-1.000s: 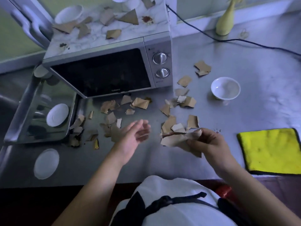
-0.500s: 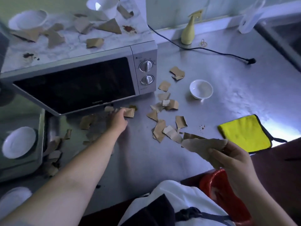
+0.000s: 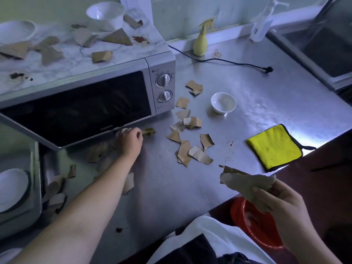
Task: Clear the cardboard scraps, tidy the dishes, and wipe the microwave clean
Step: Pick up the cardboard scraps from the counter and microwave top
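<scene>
Head view: your left hand [image 3: 129, 139] reaches to the foot of the microwave [image 3: 85, 103], fingers clenched on a small scrap [image 3: 149, 132] whose ragged brown tip pokes out; the fingertips themselves are hidden behind your knuckles. Your right hand [image 3: 282, 204] grasps a bundle of scraps [image 3: 247, 182], flat, torn-edged cardboard pinched under the thumb, held above a red bin [image 3: 255, 225] that your wrist and the tabletop [image 3: 266, 103] partly cover. More loose scraps [image 3: 190, 151] lie scattered on the dull brushed metal between your hands. Others, in shadow left of your forearm, are hard to make out. A round white bowl [image 3: 223, 102] sits near them, and a fuzzy yellow cloth [image 3: 274, 147] lies folded at the tabletop's edge. The microwave's marbled top carries triangular pieces [image 3: 117, 38] and dark stains.
</scene>
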Demonstrator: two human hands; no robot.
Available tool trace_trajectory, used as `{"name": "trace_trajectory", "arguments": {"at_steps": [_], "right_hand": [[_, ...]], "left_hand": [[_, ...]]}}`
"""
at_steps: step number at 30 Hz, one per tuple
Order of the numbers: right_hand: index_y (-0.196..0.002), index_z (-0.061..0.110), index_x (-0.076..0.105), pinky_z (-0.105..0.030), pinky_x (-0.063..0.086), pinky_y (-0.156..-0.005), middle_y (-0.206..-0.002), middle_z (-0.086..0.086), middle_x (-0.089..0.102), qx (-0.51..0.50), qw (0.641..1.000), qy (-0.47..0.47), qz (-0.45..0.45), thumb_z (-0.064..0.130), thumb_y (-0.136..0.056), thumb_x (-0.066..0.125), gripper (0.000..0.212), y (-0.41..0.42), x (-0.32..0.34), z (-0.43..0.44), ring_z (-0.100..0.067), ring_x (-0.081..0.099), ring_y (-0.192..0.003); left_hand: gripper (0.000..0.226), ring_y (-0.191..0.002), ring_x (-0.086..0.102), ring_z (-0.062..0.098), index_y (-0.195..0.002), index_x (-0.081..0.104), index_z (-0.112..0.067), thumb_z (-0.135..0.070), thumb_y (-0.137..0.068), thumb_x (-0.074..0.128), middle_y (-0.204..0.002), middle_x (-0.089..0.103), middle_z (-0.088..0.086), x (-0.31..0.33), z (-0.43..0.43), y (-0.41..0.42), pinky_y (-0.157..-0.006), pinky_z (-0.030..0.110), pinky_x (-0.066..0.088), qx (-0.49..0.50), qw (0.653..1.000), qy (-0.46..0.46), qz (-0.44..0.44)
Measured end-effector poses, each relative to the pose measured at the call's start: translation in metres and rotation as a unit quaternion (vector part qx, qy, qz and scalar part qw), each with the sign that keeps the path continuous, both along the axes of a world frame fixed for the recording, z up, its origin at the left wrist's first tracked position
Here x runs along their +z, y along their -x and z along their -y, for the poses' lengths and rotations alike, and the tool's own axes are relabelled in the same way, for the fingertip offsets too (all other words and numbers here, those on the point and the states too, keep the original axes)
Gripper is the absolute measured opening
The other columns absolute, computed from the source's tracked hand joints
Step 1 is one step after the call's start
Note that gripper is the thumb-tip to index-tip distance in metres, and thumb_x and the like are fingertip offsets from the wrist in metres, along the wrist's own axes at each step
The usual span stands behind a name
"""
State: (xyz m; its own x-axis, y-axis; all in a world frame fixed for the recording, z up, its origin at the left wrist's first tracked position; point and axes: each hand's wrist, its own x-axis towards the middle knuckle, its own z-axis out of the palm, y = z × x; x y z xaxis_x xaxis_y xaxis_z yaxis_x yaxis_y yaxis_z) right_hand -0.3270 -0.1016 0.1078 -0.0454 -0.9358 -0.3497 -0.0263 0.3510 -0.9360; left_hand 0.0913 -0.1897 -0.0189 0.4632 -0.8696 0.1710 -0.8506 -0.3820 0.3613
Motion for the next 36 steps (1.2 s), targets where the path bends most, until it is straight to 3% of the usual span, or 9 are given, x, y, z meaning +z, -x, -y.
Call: {"name": "trace_trajectory", "arguments": {"at_steps": [4, 8, 11, 15, 19, 22, 31, 34, 36], "right_hand": [[-0.091, -0.006, 0.070, -0.019, 0.032, -0.041, -0.063, -0.009, 0.058, 0.003, 0.999, 0.011, 0.038, -0.018, -0.084, 0.060, 0.016, -0.024, 0.010, 0.001, -0.013, 0.042, -0.047], [-0.087, 0.000, 0.072, -0.021, 0.035, -0.045, -0.066, -0.012, 0.059, 0.039, 0.999, -0.007, 0.014, -0.017, -0.083, 0.063, 0.019, -0.044, 0.010, 0.004, -0.016, 0.047, -0.053], [-0.093, 0.002, 0.073, -0.031, 0.039, -0.054, -0.076, -0.020, 0.064, 0.070, 0.997, -0.018, -0.027, -0.015, -0.083, 0.066, 0.020, -0.058, 0.009, 0.012, -0.024, 0.055, -0.063], [-0.093, -0.004, 0.071, -0.035, 0.043, -0.054, -0.076, -0.021, 0.064, 0.115, 0.991, -0.021, -0.067, -0.013, -0.083, 0.067, 0.014, -0.079, 0.008, 0.022, -0.029, 0.058, -0.062], [-0.088, -0.006, 0.070, -0.031, 0.046, -0.051, -0.070, -0.015, 0.065, 0.196, 0.977, -0.046, -0.078, -0.010, -0.082, 0.071, 0.007, -0.100, 0.013, 0.029, -0.027, 0.060, -0.060], [-0.095, -0.013, 0.066, -0.027, 0.049, -0.050, -0.073, -0.017, 0.062, 0.239, 0.966, -0.058, -0.074, -0.010, -0.081, 0.071, 0.016, -0.111, 0.016, 0.028, -0.023, 0.062, -0.060], [-0.103, -0.019, 0.061, -0.023, 0.045, -0.049, -0.082, -0.024, 0.065, 0.264, 0.958, -0.105, 0.042, -0.009, -0.085, 0.065, 0.021, -0.112, 0.012, -0.003, -0.024, 0.059, -0.061], [-0.101, -0.017, 0.063, -0.021, 0.044, -0.048, -0.080, -0.023, 0.068, 0.249, 0.961, -0.102, 0.062, -0.006, -0.083, 0.067, 0.022, -0.107, 0.010, -0.011, -0.023, 0.061, -0.060], [-0.099, -0.014, 0.066, -0.021, 0.046, -0.049, -0.080, -0.022, 0.069, 0.246, 0.961, -0.101, 0.070, 0.000, -0.075, 0.075, 0.029, -0.105, 0.011, -0.015, -0.022, 0.063, -0.060]], "left_hand": [[0.006, -0.078, 0.066, 0.020, -0.094, 0.073, -0.016, -0.015, -0.089, 0.070, -0.083, 0.072, -0.001, 0.024, -0.020, 0.009, -0.071, 0.029, 0.050, -0.021, 0.974, 0.063, -0.215], [0.022, -0.073, 0.068, 0.008, -0.084, 0.076, -0.026, -0.005, -0.087, 0.073, -0.078, 0.074, -0.007, 0.062, -0.057, 0.032, -0.072, 0.026, 0.057, -0.029, 0.856, 0.067, -0.513], [0.024, -0.070, 0.070, 0.010, -0.084, 0.079, -0.025, -0.002, -0.089, 0.071, -0.079, 0.075, -0.001, 0.089, -0.088, 0.046, -0.060, 0.024, 0.058, -0.064, 0.792, 0.047, -0.606], [0.022, -0.069, 0.069, 0.015, -0.092, 0.080, -0.027, -0.007, -0.088, 0.073, -0.081, 0.074, 0.000, 0.116, -0.117, 0.059, -0.056, 0.028, 0.057, -0.125, 0.781, 0.013, -0.612], [0.021, -0.070, 0.070, 0.013, -0.095, 0.078, -0.037, -0.019, -0.087, 0.075, -0.086, 0.075, -0.007, 0.127, -0.132, 0.074, -0.058, 0.028, 0.057, -0.199, 0.818, -0.038, -0.539], [0.022, -0.069, 0.070, 0.007, -0.092, 0.076, -0.044, -0.023, -0.086, 0.074, -0.083, 0.074, -0.014, 0.130, -0.138, 0.081, -0.056, 0.023, 0.055, -0.217, 0.833, -0.045, -0.508], [0.022, -0.074, 0.059, -0.004, -0.075, 0.068, -0.045, -0.028, -0.081, 0.080, -0.076, 0.064, -0.027, 0.124, -0.149, 0.097, -0.062, 0.008, 0.041, -0.216, 0.882, -0.019, -0.418], [0.019, -0.096, 0.057, 0.004, -0.074, 0.064, -0.038, -0.028, -0.081, 0.079, -0.093, 0.062, -0.018, 0.124, -0.152, 0.099, -0.081, 0.020, 0.046, -0.228, 0.885, -0.021, -0.405], [0.019, -0.096, 0.062, 0.009, -0.075, 0.062, -0.034, -0.026, -0.082, 0.078, -0.094, 0.066, -0.013, 0.123, -0.153, 0.099, -0.081, 0.028, 0.057, -0.226, 0.862, -0.043, -0.452]]}}
